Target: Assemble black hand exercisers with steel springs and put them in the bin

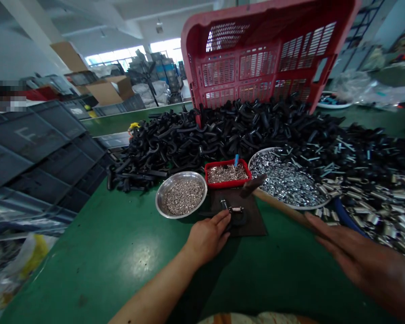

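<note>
A hammer with a wooden handle (283,208) is gripped in my right hand (361,252). Its dark head (253,185) hangs above the right side of a dark square plate (256,220). My left hand (207,236) pinches a black curved part (239,219) against that plate; the fingers cover some of it. On the part sits a small coil spring (236,209), and a shiny metal pin (224,204) shows by the left fingertips. Behind the plate stands a red tray (228,183) of small pins, and left of it a metal bowl (161,211) of small rings.
Black curved parts (175,139) lie heaped across the back, under a tilted red crate (219,72). At right are a round tray (256,155) of small metal pieces and a pile of metal sleeves (384,202). Stacked grey crates (37,153) border the green table (121,252).
</note>
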`<state>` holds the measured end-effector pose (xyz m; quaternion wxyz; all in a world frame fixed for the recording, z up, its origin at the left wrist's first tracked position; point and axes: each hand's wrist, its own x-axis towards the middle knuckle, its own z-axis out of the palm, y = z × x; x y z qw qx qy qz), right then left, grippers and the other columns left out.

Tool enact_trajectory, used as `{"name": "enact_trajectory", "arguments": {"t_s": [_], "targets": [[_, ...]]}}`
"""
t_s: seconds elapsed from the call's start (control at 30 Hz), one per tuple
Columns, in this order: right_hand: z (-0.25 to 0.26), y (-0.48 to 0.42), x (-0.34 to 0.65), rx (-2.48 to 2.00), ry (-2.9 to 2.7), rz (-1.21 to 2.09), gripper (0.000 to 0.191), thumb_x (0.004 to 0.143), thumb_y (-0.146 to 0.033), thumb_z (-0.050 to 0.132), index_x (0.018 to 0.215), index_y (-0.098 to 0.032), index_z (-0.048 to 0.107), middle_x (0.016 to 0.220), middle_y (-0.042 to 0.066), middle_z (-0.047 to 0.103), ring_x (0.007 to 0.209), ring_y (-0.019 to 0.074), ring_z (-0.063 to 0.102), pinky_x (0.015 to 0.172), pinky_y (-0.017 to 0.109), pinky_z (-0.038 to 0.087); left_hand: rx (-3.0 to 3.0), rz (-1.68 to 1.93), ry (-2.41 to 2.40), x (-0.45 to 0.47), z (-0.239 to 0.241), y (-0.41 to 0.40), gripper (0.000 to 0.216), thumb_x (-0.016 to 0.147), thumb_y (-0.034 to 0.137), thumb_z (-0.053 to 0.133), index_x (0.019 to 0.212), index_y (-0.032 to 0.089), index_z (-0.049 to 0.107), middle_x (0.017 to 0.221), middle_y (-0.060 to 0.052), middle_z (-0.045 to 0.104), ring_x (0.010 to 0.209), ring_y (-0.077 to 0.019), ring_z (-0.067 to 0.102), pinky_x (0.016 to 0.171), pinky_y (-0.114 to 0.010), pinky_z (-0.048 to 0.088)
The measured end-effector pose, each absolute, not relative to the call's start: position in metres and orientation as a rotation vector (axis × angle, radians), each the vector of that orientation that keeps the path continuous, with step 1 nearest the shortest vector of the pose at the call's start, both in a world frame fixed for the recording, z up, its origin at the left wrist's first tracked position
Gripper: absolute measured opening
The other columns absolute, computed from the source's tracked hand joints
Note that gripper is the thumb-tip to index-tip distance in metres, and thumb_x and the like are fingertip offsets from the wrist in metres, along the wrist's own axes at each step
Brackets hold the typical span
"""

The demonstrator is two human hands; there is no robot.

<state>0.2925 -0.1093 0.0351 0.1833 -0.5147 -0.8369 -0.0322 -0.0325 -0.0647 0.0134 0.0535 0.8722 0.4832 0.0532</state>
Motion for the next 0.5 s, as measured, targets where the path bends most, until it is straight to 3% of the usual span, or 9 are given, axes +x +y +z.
{"name": "enact_trajectory", "arguments": {"t_s": [0.1, 0.2, 0.37, 0.5], "targets": [[0.038, -0.111, 0.292, -1.522, -2.34, -0.099, 0.064, 0.08, -0.015, 0.043, 0.139, -0.029, 0.022, 0.113, 0.009, 0.061, 0.09, 0.0262, 0.063, 0.07, 0.034, 0.056, 2.637, 0.224, 1.469, -0.032, 0.013, -0.065, 0.048, 0.082, 0.032, 0.046, 0.129, 0.023, 0.04, 0.135, -0.004, 0.042, 0.093, -0.0201, 0.06, 0.076, -0.032, 0.051], [0.039, -0.112, 0.292, -1.5, -2.416, 0.019, 0.061, 0.081, -0.015, 0.04, 0.137, -0.035, 0.025, 0.106, 0.004, 0.064, 0.083, 0.0229, 0.065, 0.067, 0.032, 0.057, 2.609, 0.266, 1.473, -0.032, 0.012, -0.065, 0.048, 0.081, 0.031, 0.047, 0.128, 0.024, 0.041, 0.133, -0.005, 0.044, 0.09, -0.0201, 0.06, 0.073, -0.031, 0.051], [0.036, -0.11, 0.299, -1.552, -2.339, -0.075, 0.064, 0.08, -0.019, 0.045, 0.138, -0.033, 0.023, 0.118, 0.006, 0.058, 0.094, 0.027, 0.061, 0.073, 0.035, 0.055, 2.595, 0.303, 1.463, -0.028, 0.014, -0.062, 0.047, 0.08, 0.031, 0.049, 0.127, 0.024, 0.043, 0.133, -0.005, 0.044, 0.093, -0.02, 0.06, 0.075, -0.031, 0.05], [0.032, -0.098, 0.302, -1.509, -2.458, 0.014, 0.057, 0.082, -0.021, 0.043, 0.136, -0.033, 0.029, 0.103, 0.005, 0.066, 0.081, 0.0226, 0.065, 0.061, 0.029, 0.056, 2.601, 0.277, 1.487, -0.022, 0.015, -0.053, 0.047, 0.08, 0.032, 0.048, 0.126, 0.024, 0.043, 0.133, -0.004, 0.044, 0.09, -0.0201, 0.061, 0.072, -0.031, 0.05]]}}
